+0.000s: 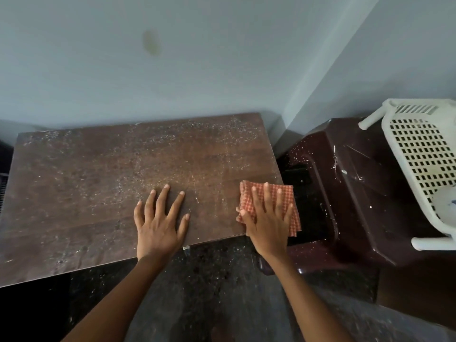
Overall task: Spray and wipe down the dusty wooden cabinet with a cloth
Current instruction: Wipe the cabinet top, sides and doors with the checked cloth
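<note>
The pale blue wall (197, 58) fills the upper half of the frame. Below it, the wooden cabinet (98, 181) top spans the left and centre, speckled with pale dust (densest along its far edge). At the right stands a dark brown plastic unit (357, 193), and a white perforated basket (419, 156) rests on it at the frame's right edge. The left hand (160, 223) lies flat at centre, fingers spread, holding nothing. The right hand (269, 223) presses flat, fingers extended, on the orange checked cloth (283, 196) at the cabinet's near right corner.
</note>
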Demonstrator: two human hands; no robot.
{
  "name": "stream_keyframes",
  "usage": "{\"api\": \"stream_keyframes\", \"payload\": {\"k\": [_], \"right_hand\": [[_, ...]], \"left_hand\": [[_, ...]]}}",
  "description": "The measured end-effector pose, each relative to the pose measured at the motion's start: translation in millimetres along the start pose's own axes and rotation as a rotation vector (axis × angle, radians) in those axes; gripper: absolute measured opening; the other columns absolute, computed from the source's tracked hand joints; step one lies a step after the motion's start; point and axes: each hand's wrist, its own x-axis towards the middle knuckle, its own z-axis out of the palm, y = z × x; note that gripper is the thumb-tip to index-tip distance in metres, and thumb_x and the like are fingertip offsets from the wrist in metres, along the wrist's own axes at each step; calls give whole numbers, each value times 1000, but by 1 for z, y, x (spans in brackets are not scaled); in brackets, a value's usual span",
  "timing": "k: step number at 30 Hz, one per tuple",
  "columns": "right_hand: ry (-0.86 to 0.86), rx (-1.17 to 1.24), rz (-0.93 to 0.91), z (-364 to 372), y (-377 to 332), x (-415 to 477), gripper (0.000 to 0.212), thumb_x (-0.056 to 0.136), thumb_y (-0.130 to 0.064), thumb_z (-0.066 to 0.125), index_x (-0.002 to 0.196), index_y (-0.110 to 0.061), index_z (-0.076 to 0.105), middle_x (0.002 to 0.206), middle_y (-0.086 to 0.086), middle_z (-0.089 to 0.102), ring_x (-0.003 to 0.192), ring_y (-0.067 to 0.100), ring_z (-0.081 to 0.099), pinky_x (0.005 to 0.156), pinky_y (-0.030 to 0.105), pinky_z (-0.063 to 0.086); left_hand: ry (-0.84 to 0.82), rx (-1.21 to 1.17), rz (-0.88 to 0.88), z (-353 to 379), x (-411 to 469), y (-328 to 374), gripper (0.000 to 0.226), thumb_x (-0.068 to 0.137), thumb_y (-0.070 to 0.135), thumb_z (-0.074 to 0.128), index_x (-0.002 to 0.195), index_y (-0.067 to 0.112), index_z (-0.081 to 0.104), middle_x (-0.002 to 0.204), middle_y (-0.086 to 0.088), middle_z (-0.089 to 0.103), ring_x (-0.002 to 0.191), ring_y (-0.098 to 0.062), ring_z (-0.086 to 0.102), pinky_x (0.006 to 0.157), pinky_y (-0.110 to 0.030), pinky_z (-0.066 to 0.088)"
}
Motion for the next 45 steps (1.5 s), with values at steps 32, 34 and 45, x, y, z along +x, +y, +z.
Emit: {"api": "stream_keyframes", "payload": {"k": [32, 34, 45], "right_hand": [[-116, 19, 20, -15, -50, 76, 76, 81, -69, 12, 148, -37, -5, 157, -2, -18, 143, 31, -17, 108, 57, -17], [-116, 2, -75, -12, -64, 73, 74, 83, -70, 14, 145, -38, -9, 153, -4, -23, 142, 30, -20, 107, 56, -19], [-55, -104, -306, -5, 4, 34, 65, 92, -66, 8, 148, -34, 4, 158, -4, 3, 144, 26, 3, 112, 51, 2]], "left_hand": [[-20, 30, -3, 0, 0, 0, 59, 87, 52, 27, 140, 28, 37, 150, -9, 34, 138, -33, 26, 112, -56, 18], [-16, 24, 0, 0, 0, 0, 58, 87, 52, 28, 140, 28, 38, 150, -9, 35, 138, -33, 27, 112, -56, 18], [-44, -3, -5, 0, 2, -2, 59, 89, 52, 23, 138, 27, 42, 149, -11, 36, 137, -35, 29, 113, -54, 18]]}}
